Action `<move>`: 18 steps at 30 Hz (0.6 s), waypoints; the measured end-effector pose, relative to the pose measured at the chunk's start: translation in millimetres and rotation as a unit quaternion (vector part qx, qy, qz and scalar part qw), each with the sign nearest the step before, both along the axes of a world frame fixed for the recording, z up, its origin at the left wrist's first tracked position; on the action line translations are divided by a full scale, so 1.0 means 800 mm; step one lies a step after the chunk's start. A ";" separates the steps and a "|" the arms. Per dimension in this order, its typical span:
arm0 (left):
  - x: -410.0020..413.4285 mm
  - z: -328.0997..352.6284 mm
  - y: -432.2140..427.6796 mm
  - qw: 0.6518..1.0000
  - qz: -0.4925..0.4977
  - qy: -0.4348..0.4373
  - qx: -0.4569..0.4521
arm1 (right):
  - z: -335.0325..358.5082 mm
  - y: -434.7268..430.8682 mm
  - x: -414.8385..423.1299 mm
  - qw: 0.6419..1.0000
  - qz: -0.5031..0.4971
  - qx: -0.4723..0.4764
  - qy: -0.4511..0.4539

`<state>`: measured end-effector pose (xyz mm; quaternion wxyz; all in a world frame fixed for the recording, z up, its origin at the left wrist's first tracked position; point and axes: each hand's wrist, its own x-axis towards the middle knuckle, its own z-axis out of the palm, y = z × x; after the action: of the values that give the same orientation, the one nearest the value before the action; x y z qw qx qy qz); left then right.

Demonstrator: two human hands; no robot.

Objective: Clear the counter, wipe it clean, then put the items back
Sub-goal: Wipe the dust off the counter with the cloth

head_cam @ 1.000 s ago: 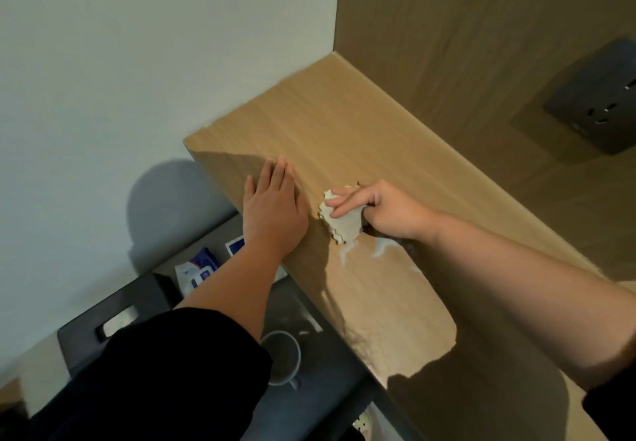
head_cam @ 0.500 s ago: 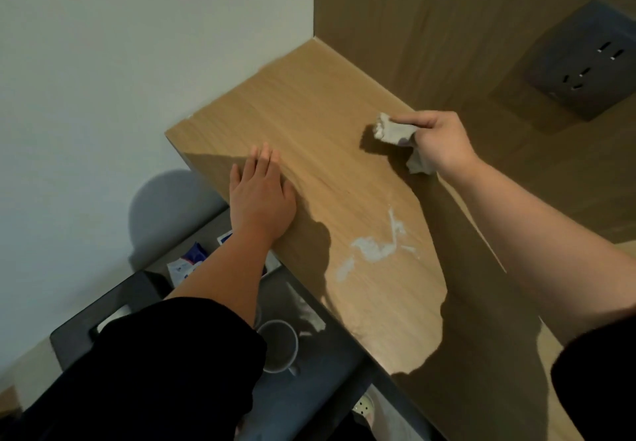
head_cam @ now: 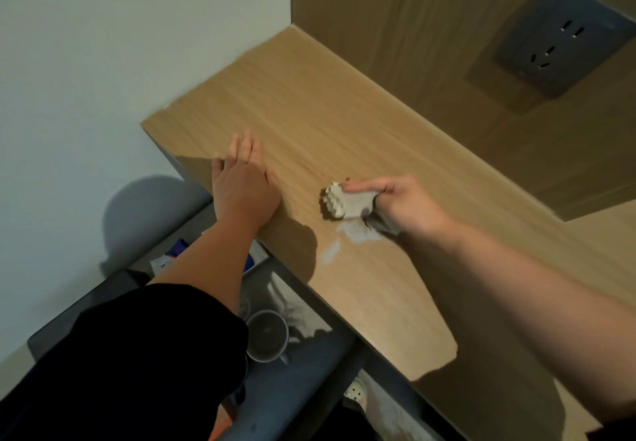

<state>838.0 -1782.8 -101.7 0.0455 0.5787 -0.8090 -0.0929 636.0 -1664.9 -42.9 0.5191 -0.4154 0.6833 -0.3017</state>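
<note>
Two hands on a light wooden counter (head_cam: 344, 124): left hand (head_cam: 242, 186) flat, fingers straight; right hand (head_cam: 402, 204) pinches a soft, light, crumpled white wipe (head_cam: 340, 203), likely best gripped bunched.

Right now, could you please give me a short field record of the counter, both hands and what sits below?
counter: light wood top
left hand: flat, fingers straight, resting on the counter near its front edge
right hand: grips a pale cloth, pressed to the counter
residue: white smear beside the cloth, toward the front edge
below: mug on a dark tray
wall: dark socket plate on the wood panel
</note>
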 end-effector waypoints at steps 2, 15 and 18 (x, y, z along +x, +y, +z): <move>0.001 -0.002 -0.001 1.000 -0.003 -0.006 -0.003 | 0.021 -0.025 -0.023 0.997 -0.061 -0.001 -0.038; 0.001 -0.005 -0.003 0.999 -0.007 -0.052 -0.008 | -0.012 -0.091 -0.003 0.993 0.032 -0.032 0.108; -0.001 -0.005 -0.005 0.999 0.000 -0.046 -0.009 | -0.011 -0.090 0.006 0.992 0.085 -0.028 0.085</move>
<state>837.0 -1787.0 -105.9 0.0133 0.5821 -0.8109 -0.0593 640.5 -1736.8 -51.9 0.4714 -0.5107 0.6781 -0.2391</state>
